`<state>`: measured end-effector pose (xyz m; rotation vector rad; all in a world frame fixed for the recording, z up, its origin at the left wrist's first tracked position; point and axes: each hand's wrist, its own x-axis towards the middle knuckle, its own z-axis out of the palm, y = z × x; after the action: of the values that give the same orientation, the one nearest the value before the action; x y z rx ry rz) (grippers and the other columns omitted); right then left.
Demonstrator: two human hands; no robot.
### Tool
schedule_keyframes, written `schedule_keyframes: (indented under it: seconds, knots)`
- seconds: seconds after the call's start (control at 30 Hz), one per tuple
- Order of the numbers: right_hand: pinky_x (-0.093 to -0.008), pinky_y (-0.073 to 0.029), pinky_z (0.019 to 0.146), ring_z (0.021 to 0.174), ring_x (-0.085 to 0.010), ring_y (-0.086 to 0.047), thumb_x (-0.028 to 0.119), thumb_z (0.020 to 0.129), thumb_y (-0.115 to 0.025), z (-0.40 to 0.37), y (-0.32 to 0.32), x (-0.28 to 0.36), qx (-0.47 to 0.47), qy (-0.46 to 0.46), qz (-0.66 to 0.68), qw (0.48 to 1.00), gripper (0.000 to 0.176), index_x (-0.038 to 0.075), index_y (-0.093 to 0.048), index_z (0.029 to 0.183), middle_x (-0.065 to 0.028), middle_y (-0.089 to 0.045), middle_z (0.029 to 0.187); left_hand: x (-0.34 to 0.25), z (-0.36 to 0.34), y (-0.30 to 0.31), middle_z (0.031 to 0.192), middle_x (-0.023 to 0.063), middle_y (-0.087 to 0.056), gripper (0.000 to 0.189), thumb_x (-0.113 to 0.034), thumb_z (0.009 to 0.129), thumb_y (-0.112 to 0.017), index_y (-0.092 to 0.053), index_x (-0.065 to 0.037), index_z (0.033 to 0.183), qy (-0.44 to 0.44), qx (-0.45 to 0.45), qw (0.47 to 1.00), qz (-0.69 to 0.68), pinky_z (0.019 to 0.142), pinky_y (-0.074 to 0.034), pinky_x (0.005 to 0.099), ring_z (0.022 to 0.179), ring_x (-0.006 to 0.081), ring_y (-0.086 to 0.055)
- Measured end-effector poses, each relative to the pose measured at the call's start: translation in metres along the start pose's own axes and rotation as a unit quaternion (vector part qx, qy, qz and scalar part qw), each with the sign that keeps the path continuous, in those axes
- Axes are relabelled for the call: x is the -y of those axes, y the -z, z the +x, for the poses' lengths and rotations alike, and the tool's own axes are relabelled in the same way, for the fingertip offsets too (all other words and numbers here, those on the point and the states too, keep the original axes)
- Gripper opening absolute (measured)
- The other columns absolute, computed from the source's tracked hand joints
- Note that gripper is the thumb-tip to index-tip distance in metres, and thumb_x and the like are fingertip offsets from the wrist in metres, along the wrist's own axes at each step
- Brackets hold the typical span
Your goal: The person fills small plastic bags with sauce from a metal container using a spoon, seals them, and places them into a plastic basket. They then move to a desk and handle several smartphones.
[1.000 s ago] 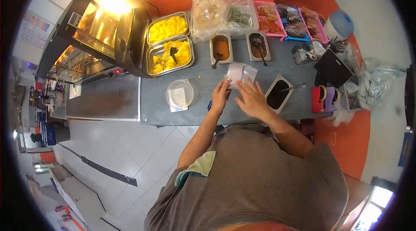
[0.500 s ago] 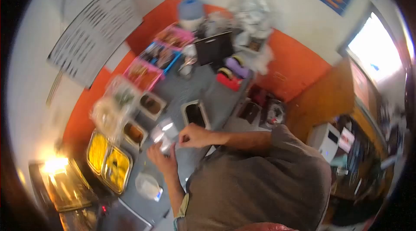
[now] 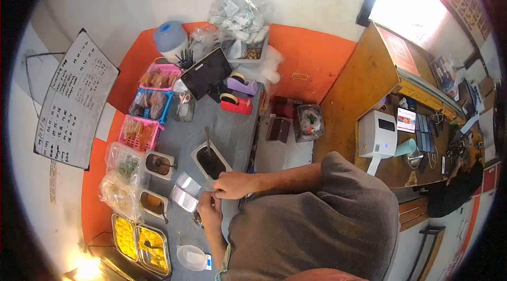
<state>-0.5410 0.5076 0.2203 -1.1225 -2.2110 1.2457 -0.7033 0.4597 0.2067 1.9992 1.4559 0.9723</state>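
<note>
A shiny, see-through plastic packet (image 3: 186,191) lies over the grey tabletop, its near edge at my fingers. My left hand (image 3: 209,212) is closed on that edge, fingertips pressed together. Right beside it, my right hand (image 3: 233,185) is closed in a pinch at the packet's corner, and the two hands touch or nearly touch. Just beyond the right hand stands a metal tub (image 3: 196,159) of dark contents with a spoon handle sticking up. Close to my left forearm, a translucent bowl (image 3: 191,256) sits on a small scale with a blue display (image 3: 208,262).
Smaller tubs (image 3: 159,165) and trays of yellow food (image 3: 150,249) line the table's left side. Beyond are pink baskets (image 3: 140,132), a blue basket (image 3: 150,106), a tablet (image 3: 206,73) and tape dispensers (image 3: 236,104). A label printer (image 3: 376,133) stands on the wooden counter at right.
My view has swung to the right and sharpened. My hands, a little apart before, have come together at the packet's edge.
</note>
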Motion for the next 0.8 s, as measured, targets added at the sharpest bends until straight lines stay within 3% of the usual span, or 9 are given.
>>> schedule_keyframes:
  seconds: [0.1, 0.27, 0.33, 0.43, 0.5, 0.67, 0.7, 0.77, 0.8]
  knots:
    - [-0.0467, -0.047, 0.061, 0.068, -0.0403, -0.061, 0.023, 0.081, -0.059, 0.007, -0.020, -0.010, -0.154, 0.046, -0.062, 0.985, 0.026, -0.002, -0.061, 0.074, -0.0226, -0.062, 0.071, 0.020, -0.001, -0.012, 0.064, 0.0177, -0.053, 0.013, -0.007, 0.082, -0.058, -0.054, 0.004, 0.076, 0.007, -0.106, 0.988, 0.108, 0.053, -0.039, 0.0398, 0.056, 0.0302, -0.054]
    - [-0.0468, -0.048, 0.061, 0.067, -0.0399, -0.061, 0.024, 0.081, -0.060, 0.018, -0.014, -0.004, -0.130, 0.071, -0.044, 0.988, 0.024, 0.001, -0.059, 0.078, -0.0206, -0.062, 0.070, 0.029, 0.003, 0.004, 0.068, 0.0153, -0.050, 0.007, 0.003, 0.079, -0.055, -0.049, 0.002, 0.075, 0.141, -0.082, 0.983, 0.085, 0.055, -0.040, 0.0356, 0.058, 0.0233, -0.050]
    - [-0.0467, -0.048, 0.060, 0.066, -0.0397, -0.061, 0.024, 0.081, -0.059, 0.021, -0.008, 0.006, -0.107, 0.122, -0.026, 0.986, 0.022, 0.002, -0.059, 0.079, -0.0194, -0.062, 0.068, 0.021, 0.005, 0.001, 0.073, 0.0089, -0.048, 0.009, 0.004, 0.083, -0.051, -0.044, -0.001, 0.080, 0.123, -0.164, 0.950, -0.237, 0.060, -0.041, 0.0298, 0.067, 0.0144, -0.047]
    - [-0.0446, -0.049, 0.064, 0.071, -0.0379, -0.062, 0.021, 0.081, -0.060, 0.024, -0.002, 0.016, -0.088, 0.113, -0.023, 0.989, 0.018, 0.003, -0.058, 0.083, -0.0172, -0.063, 0.074, 0.019, 0.005, 0.005, 0.083, 0.0045, -0.046, 0.011, 0.005, 0.087, -0.048, -0.041, -0.004, 0.085, 0.022, -0.161, 0.956, -0.242, 0.063, -0.040, 0.0241, 0.075, 0.0098, -0.044]
    - [-0.0423, -0.049, 0.069, 0.080, -0.0347, -0.061, 0.016, 0.081, -0.061, 0.033, -0.005, 0.017, -0.225, 0.189, -0.028, 0.955, 0.015, 0.004, -0.056, 0.088, -0.0158, -0.060, 0.085, 0.023, 0.001, 0.007, 0.084, 0.0043, -0.047, 0.010, 0.006, 0.087, -0.047, -0.043, -0.003, 0.085, 0.074, -0.169, 0.967, -0.178, 0.067, -0.043, 0.0237, 0.075, 0.0111, -0.046]
    - [-0.0349, -0.050, 0.073, 0.088, -0.0286, -0.059, 0.005, 0.078, -0.063, 0.044, -0.011, 0.020, -0.204, 0.328, -0.079, 0.919, 0.015, 0.003, -0.060, 0.093, -0.0123, -0.058, 0.093, -0.009, 0.009, 0.016, 0.090, 0.0029, -0.052, 0.013, 0.003, 0.088, -0.053, -0.050, -0.005, 0.097, 0.177, -0.385, 0.798, -0.429, 0.072, -0.052, 0.0295, 0.085, 0.0124, -0.055]
    - [-0.0315, -0.050, 0.071, 0.082, -0.0245, -0.061, 0.004, 0.080, -0.064, 0.049, -0.009, 0.025, -0.195, 0.309, -0.001, 0.931, 0.010, 0.002, -0.063, 0.090, -0.0123, -0.059, 0.091, 0.001, 0.006, 0.018, 0.087, 0.0016, -0.053, 0.015, 0.001, 0.088, -0.055, -0.051, -0.007, 0.100, 0.178, -0.372, 0.755, -0.510, 0.072, -0.052, 0.0296, 0.082, 0.0125, -0.055]
    - [-0.0277, -0.049, 0.067, 0.071, -0.0175, -0.062, -0.003, 0.080, -0.064, 0.055, -0.012, 0.030, -0.134, 0.111, 0.272, 0.947, 0.008, 0.001, -0.062, 0.087, -0.0068, -0.062, 0.086, 0.009, 0.000, 0.022, 0.087, 0.0015, -0.058, 0.017, 0.000, 0.087, -0.059, -0.056, -0.005, 0.103, 0.222, -0.324, 0.714, -0.580, 0.068, -0.049, 0.0263, 0.077, 0.0107, -0.055]
    - [-0.0277, -0.049, 0.067, 0.071, -0.0175, -0.062, -0.003, 0.080, -0.064, 0.058, -0.009, 0.034, -0.108, 0.116, 0.275, 0.948, 0.008, 0.001, -0.062, 0.087, -0.0068, -0.062, 0.086, 0.011, -0.004, 0.026, 0.087, 0.0015, -0.058, 0.017, 0.000, 0.087, -0.059, -0.056, -0.005, 0.103, 0.223, -0.349, 0.707, -0.574, 0.068, -0.049, 0.0263, 0.077, 0.0107, -0.055]
